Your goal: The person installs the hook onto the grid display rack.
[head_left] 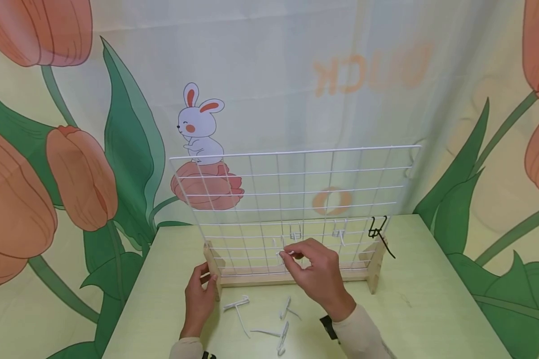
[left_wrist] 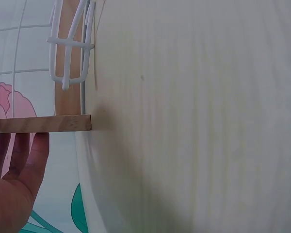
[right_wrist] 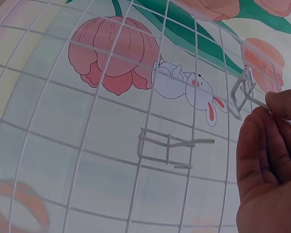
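Right wrist view: the right hand [right_wrist: 271,170] is pinching a white hook [right_wrist: 247,94] close to the wire grid [right_wrist: 81,148]. Left wrist: the left hand [left_wrist: 12,194] is gripping the wooden stand [left_wrist: 53,124]. Head: loose hooks [head_left: 283,337] are lying on the table [head_left: 431,304].

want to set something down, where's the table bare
Widest free patch: right of the right wooden foot, out to the table's right edge, bar a faint mark. A narrower one lies between the left hand and the table's left edge. Crowded: in front of the rack, where three white hooks lie.
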A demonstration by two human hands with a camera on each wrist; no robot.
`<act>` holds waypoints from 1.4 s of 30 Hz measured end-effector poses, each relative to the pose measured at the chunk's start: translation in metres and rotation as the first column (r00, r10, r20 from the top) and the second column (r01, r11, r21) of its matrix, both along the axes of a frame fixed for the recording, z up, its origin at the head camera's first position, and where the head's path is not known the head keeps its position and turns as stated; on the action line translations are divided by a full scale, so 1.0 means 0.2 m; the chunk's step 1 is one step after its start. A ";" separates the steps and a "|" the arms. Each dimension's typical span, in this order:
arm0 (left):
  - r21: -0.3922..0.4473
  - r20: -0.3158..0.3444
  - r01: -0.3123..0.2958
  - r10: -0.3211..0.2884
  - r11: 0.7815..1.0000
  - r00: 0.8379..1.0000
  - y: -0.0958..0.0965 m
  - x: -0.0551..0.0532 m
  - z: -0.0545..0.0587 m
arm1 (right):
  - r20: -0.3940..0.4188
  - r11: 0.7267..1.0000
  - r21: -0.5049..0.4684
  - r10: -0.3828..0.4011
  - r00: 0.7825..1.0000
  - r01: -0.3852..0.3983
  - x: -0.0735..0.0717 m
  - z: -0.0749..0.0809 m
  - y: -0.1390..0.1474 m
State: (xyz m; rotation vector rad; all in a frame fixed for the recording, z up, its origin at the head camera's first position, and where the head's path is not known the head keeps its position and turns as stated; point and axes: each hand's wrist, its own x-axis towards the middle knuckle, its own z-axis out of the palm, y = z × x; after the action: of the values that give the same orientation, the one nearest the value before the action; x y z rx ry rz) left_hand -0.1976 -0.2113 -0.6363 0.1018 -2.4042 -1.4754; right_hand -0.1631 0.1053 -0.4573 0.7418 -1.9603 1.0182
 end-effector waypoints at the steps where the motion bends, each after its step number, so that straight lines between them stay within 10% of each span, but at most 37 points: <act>1: -0.001 -0.001 -0.001 0.001 1.000 1.000 0.00 0.00 0.00 | -0.005 1.000 0.007 -0.002 1.000 0.002 -0.01 0.00 -0.01; 42: 0.000 0.014 -0.003 0.003 1.000 1.000 0.01 0.00 0.01 | -0.168 0.964 0.171 -0.177 0.970 0.205 -0.21 -0.01 -0.37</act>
State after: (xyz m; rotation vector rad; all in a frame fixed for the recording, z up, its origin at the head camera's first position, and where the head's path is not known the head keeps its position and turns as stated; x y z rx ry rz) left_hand -0.1975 -0.2097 -0.6351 0.1160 -2.4134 -1.4782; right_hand -0.2041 0.0315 -0.4590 0.6939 -1.9683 0.6493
